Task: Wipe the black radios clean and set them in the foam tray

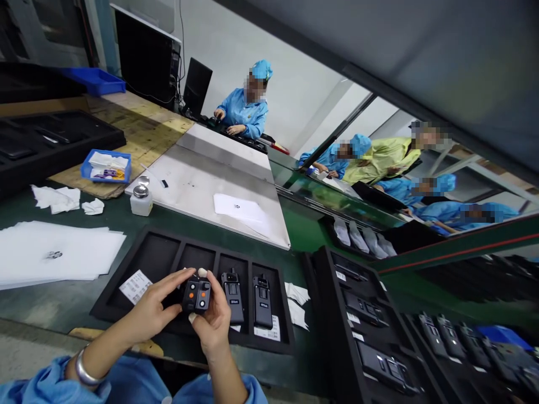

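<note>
Both hands hold two black handheld radios (196, 295) side by side, seen end-on, with orange and white round spots on their ends. My left hand (158, 308) grips them from the left with fingers over the far edge and thumb at the near side. From the right, my right hand (214, 320) closes on them, its thumb at the lower edge. Beneath lies a black foam tray (158, 234). Two radios of a similar kind, a left one (232, 297) and a right one (263, 302), rest in its right compartments. A printed label sheet (135, 286) lies at its left.
Left are a paper stack (54, 252), crumpled tissues (56, 198), a pump bottle (141, 199) and a blue bin (106, 166). A white board (197, 207) lies beyond the tray. At right, another foam tray (332, 325) holds radios. Co-workers (248, 109) sit farther back.
</note>
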`<state>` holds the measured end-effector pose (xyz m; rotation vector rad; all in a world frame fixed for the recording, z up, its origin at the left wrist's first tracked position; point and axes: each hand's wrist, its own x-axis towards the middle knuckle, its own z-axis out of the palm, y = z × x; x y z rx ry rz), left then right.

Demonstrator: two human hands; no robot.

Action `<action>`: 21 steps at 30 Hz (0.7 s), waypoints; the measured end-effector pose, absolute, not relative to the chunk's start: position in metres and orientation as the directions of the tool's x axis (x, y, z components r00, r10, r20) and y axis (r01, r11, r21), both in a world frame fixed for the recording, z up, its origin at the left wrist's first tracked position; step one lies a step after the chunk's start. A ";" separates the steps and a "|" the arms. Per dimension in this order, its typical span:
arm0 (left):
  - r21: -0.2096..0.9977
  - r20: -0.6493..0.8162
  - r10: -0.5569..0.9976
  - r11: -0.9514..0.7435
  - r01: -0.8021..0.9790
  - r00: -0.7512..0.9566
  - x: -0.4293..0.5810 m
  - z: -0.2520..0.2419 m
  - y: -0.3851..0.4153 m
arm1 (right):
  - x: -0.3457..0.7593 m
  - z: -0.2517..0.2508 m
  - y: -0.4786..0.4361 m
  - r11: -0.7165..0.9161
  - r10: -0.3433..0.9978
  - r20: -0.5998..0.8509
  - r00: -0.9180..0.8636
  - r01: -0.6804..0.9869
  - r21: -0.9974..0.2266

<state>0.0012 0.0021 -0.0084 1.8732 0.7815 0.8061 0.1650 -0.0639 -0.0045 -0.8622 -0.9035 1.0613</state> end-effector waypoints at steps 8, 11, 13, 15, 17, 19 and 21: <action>0.884 0.240 0.757 -0.428 0.185 0.607 0.003 -0.003 0.004 | 0.168 -0.004 -0.062 0.246 0.959 0.183 0.217 -0.311 -0.918; 0.879 0.228 0.752 -0.432 0.201 0.618 0.005 -0.001 0.007 | 0.169 -0.007 -0.059 0.231 0.963 0.166 0.210 -0.341 -0.911; 0.882 0.220 0.759 -0.423 0.207 0.612 0.005 -0.001 0.009 | 0.170 -0.009 -0.058 0.219 0.967 0.155 0.201 -0.352 -0.910; 0.891 0.206 0.771 -0.402 0.210 0.602 0.005 -0.002 0.010 | 0.170 -0.010 -0.057 0.214 0.969 0.154 0.192 -0.348 -0.913; 0.899 0.192 0.782 -0.383 0.214 0.593 0.006 -0.002 0.011 | 0.170 -0.010 -0.056 0.214 0.969 0.157 0.189 -0.337 -0.917; 0.903 0.178 0.790 -0.368 0.221 0.586 0.007 -0.002 0.011 | 0.171 -0.010 -0.056 0.215 0.969 0.161 0.186 -0.322 -0.922; 0.906 0.169 0.795 -0.358 0.226 0.583 0.008 -0.002 0.011 | 0.171 -0.010 -0.057 0.211 0.970 0.161 0.181 -0.300 -0.930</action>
